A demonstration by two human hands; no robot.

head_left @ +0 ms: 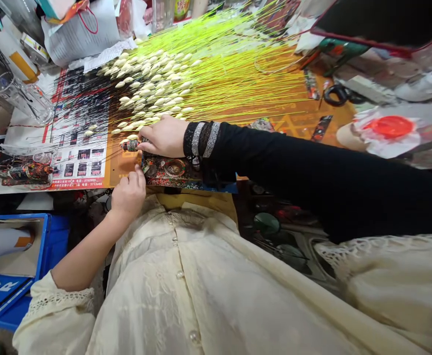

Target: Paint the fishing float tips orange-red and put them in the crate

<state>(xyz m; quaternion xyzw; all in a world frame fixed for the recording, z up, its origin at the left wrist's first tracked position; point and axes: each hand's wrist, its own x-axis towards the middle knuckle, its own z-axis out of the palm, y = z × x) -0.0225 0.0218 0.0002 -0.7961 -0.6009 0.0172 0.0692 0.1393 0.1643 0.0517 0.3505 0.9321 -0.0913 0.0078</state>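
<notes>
My right hand (166, 135), in a black sleeve with a striped cuff, is closed round a small paint-crusted cylinder (130, 145), whose end points left. Just below it, my left hand (129, 190) has its fingers curled, the fingertips raised close to the cylinder; what they pinch, if anything, is hidden. Beyond my right hand lies a dense bundle of float-like sticks with cream oval bodies (160, 91), dark thin stems to the left and long yellow-green tips (245, 84) to the right. A paint-spattered tray (173, 167) sits beneath my right wrist.
Paint-crusted tools (23, 170) lie at the left table edge, near a clear cup (23, 96). A roll of black tape (336, 95) and a red-topped container (389, 127) stand at the right. A blue crate (48, 246) is below left.
</notes>
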